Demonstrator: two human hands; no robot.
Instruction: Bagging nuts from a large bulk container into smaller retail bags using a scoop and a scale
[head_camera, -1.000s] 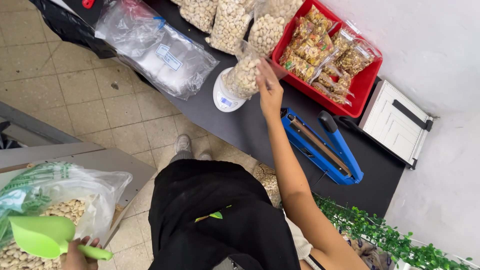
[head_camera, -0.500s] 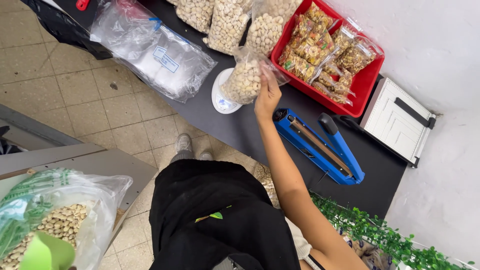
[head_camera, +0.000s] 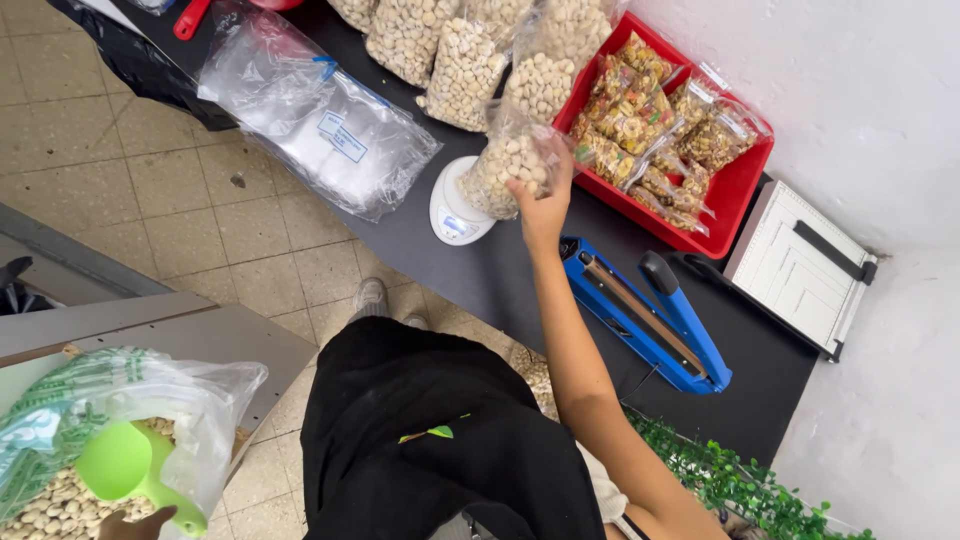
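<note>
My right hand (head_camera: 543, 205) grips the top of a clear bag of pale nuts (head_camera: 508, 165) that rests on a small white scale (head_camera: 452, 207) on the black table (head_camera: 500, 280). At the bottom left, my left hand (head_camera: 135, 524) holds the handle of a green scoop (head_camera: 125, 467). The scoop sits inside a large clear sack of pale nuts (head_camera: 90, 470), and only the fingertips of that hand show at the frame edge.
A blue heat sealer (head_camera: 645, 315) lies right of the scale. Behind it stand a red tray of snack packets (head_camera: 740, 190), several filled nut bags (head_camera: 460, 60), a stack of empty clear bags (head_camera: 320, 130) and a white paper cutter (head_camera: 800, 265). Green artificial leaves (head_camera: 730, 480) edge the table.
My right hand has stayed on the bag at the scale. The green scoop has gone down into the sack of nuts and come back up into view.
</note>
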